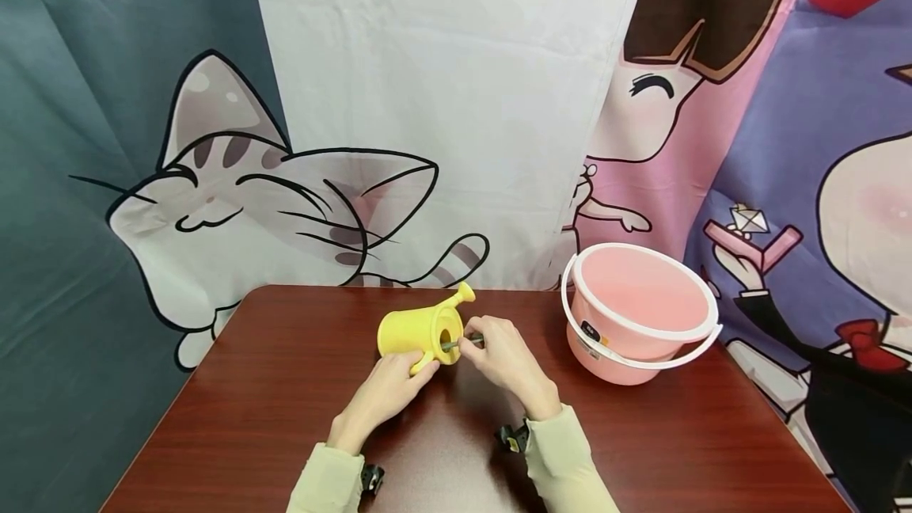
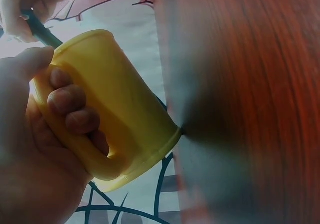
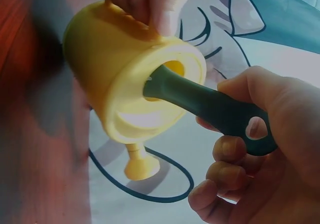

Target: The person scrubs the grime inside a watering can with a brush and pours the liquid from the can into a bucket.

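A yellow watering can (image 1: 408, 332) is tipped on its side over the table, its top opening facing right. My left hand (image 1: 390, 388) grips the can's handle (image 2: 75, 134), the fingers curled through the loop. My right hand (image 1: 503, 356) pinches a dark green handle (image 3: 205, 102) near its end, which has a hole through it. The other end of this green-handled tool goes into the can's opening, so its head is hidden and its kind cannot be told. The can's spout (image 3: 142, 167) points away from me in the head view.
A pink bucket (image 1: 606, 366) with a white rim and white carrying handle stands at the right rear of the brown wooden table (image 1: 285, 418). Behind the table's back edge hangs a cloth (image 1: 442, 62) printed with cartoon figures.
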`<action>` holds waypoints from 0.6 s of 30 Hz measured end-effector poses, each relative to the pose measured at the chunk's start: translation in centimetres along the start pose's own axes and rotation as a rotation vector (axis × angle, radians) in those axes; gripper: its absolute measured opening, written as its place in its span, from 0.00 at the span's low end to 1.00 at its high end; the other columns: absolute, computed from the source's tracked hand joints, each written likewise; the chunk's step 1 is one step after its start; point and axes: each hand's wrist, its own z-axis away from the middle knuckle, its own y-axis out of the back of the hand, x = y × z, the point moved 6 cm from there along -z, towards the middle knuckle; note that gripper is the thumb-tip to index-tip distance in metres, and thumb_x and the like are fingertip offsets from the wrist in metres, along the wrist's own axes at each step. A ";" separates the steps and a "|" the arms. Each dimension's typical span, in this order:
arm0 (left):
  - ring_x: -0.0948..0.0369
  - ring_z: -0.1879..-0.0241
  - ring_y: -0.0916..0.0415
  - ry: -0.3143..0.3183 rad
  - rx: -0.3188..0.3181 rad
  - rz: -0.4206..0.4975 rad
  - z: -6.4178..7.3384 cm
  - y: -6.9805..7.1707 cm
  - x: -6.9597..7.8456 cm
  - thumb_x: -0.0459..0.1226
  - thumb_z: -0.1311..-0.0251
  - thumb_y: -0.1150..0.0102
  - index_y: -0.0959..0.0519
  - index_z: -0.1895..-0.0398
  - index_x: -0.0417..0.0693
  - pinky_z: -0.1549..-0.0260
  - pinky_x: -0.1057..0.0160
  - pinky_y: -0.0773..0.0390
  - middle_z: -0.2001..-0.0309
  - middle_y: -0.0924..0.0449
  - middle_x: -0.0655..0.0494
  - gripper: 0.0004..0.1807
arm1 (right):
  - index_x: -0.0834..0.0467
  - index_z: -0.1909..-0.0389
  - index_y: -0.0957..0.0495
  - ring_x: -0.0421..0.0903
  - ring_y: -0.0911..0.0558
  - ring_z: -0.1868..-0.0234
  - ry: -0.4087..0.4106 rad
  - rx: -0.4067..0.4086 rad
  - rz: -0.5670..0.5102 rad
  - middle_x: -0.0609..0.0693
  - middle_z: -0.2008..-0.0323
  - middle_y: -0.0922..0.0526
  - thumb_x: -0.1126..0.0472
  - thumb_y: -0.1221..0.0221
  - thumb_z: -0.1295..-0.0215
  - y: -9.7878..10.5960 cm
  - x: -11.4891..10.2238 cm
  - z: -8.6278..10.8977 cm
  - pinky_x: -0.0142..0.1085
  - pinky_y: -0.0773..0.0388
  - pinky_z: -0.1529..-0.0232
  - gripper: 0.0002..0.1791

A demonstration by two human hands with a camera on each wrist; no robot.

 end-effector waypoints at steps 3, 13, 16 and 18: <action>0.70 0.82 0.42 0.000 -0.002 0.006 0.0 0.0 0.1 0.53 0.30 0.48 0.33 0.82 0.58 0.79 0.68 0.36 0.85 0.42 0.68 0.21 | 0.50 0.76 0.21 0.41 0.23 0.74 0.006 0.007 -0.001 0.38 0.76 0.25 0.61 0.38 0.45 0.3 -0.1 0.0 0.32 0.28 0.70 0.04; 0.70 0.83 0.43 0.002 -0.003 0.010 0.0 -0.1 -0.2 0.55 0.30 0.49 0.33 0.82 0.57 0.79 0.69 0.36 0.85 0.43 0.69 0.22 | 0.50 0.76 0.22 0.37 0.25 0.73 0.032 0.015 0.011 0.39 0.76 0.25 0.62 0.39 0.44 -0.3 -0.3 0.0 0.32 0.27 0.69 0.04; 0.70 0.83 0.43 0.004 -0.003 0.009 0.0 -0.1 -0.3 0.56 0.30 0.50 0.33 0.82 0.57 0.79 0.69 0.36 0.85 0.43 0.69 0.23 | 0.51 0.75 0.22 0.38 0.25 0.73 0.037 0.010 0.021 0.39 0.76 0.25 0.62 0.39 0.43 -0.8 -0.2 0.0 0.33 0.27 0.69 0.04; 0.70 0.83 0.43 0.006 -0.001 0.011 0.0 -0.1 -0.3 0.56 0.30 0.51 0.33 0.82 0.57 0.79 0.69 0.37 0.84 0.43 0.68 0.23 | 0.51 0.74 0.21 0.39 0.25 0.73 0.041 0.000 0.022 0.40 0.75 0.25 0.62 0.39 0.42 -1.2 -0.2 0.0 0.33 0.27 0.68 0.04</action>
